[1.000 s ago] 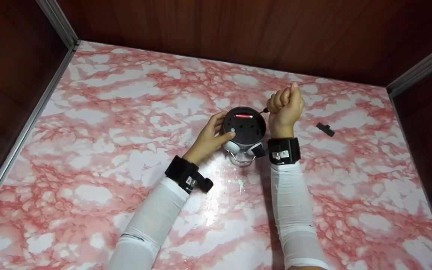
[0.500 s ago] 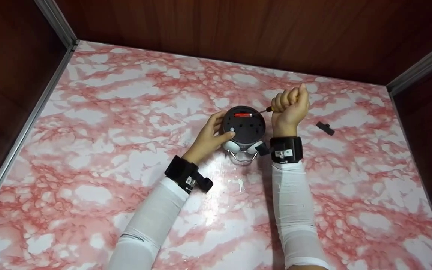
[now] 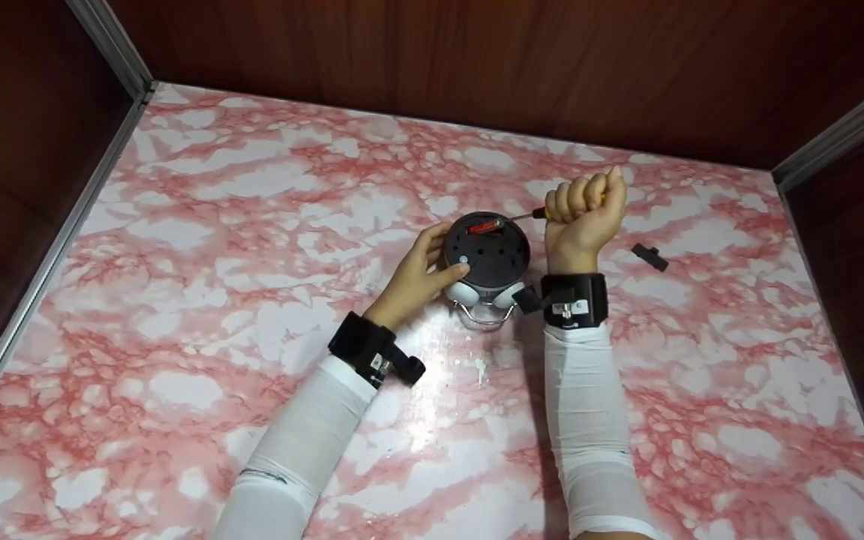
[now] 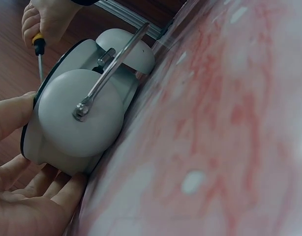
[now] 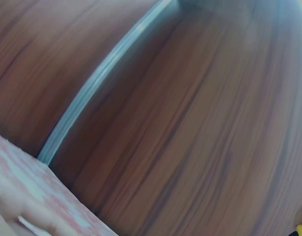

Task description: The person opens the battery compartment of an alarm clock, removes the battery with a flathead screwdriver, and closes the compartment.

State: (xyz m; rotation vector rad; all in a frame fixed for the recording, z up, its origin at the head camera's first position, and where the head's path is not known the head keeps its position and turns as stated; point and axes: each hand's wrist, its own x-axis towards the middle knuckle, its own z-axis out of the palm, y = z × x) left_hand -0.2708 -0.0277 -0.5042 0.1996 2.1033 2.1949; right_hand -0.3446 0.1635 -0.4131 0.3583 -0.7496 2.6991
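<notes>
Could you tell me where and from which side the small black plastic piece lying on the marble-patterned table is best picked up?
The small black plastic piece lies flat and alone on the pink marble-patterned table, right of the right hand. A grip from straight above, pinching across its narrow width, probably suits best: it is long, thin and low, with open tabletop all round.

Hand steadying a bell alarm clock

The left hand (image 4: 23, 196) is cupping the alarm clock (image 4: 77, 118) lying on the pink marbled surface (image 4: 215, 123), while the right hand (image 4: 47, 17) is gripping a screwdriver (image 4: 39, 56) behind it.
</notes>
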